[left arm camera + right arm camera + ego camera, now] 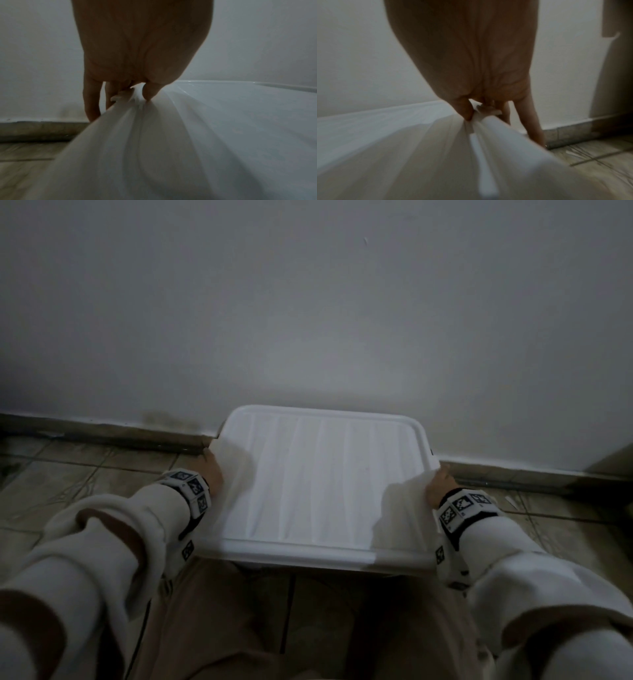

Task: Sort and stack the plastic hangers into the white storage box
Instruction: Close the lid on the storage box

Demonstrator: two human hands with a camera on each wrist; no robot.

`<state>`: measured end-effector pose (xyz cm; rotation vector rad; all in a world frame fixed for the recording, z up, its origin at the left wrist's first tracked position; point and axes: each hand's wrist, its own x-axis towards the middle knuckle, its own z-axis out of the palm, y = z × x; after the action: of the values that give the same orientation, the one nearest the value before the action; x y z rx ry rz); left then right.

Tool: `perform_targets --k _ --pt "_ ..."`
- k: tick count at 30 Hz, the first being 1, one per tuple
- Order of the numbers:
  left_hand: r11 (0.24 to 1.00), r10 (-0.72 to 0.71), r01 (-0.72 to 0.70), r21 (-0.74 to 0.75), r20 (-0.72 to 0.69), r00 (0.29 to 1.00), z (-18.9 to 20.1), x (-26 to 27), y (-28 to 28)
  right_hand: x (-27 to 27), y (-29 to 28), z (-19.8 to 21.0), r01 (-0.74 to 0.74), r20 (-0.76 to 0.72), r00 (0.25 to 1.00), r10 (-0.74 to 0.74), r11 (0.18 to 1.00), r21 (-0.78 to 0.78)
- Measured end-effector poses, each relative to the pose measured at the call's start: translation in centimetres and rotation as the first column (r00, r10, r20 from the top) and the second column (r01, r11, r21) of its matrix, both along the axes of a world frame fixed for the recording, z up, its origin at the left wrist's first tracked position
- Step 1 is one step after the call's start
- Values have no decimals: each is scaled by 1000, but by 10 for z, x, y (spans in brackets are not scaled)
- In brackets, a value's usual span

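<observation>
- White storage box (322, 474) down on the tiled floor (61, 474), back edge right up against the wall (308, 302), lid (318, 546) on top with long ridges running front to back.
- Left hand (213, 470) clamped on the lid's left edge: thumb (150, 90) on top of the rim, fingers (91, 100) curling down over the outside.
- Same story in the left wrist view, with the left hand (137, 47) filling the top of the picture and the lid (223, 121) spreading out to the right.
- Right hand (442, 484) doing the mirror image on the right edge, thumb (465, 109) pressed on the rim, fingers (534, 121) hooked down the side.
- Right wrist view a bit blurry, but the right hand (471, 54) clearly wraps the lid (385, 148) edge.
- Can't tell from any view whether the lid sits flat or is lifted a little.
- No hangers visible anywhere; inside of the box hidden by the lid.
- Cream sleeves (113, 529) on both arms, wrist bands with black-and-white markers (193, 487), tan trousers (219, 628) at the bottom of the head view.
- Dark skirting board (102, 433) along the bottom of the wall, floor tiles (599, 162) off to the right too.
</observation>
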<state>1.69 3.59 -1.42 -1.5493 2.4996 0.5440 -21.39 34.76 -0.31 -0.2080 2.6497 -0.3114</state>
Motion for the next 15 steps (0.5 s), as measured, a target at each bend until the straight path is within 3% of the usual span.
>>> perform_targets --k 3,8,11,15 --pt "1000 7 -7 30 -9 1000 -4 1 -5 -2 2 3 46 40 998 -46 999 0" --pt "982 69 -29 188 -208 976 -10 7 -19 -1 15 8 73 126 990 -63 994 -78" --pt "941 187 -134 311 -148 971 -9 12 -12 0 18 11 105 152 985 -88 989 -105" --pt "936 255 -193 295 -188 948 -1 13 1 0 22 11 141 158 979 -132 989 -46"
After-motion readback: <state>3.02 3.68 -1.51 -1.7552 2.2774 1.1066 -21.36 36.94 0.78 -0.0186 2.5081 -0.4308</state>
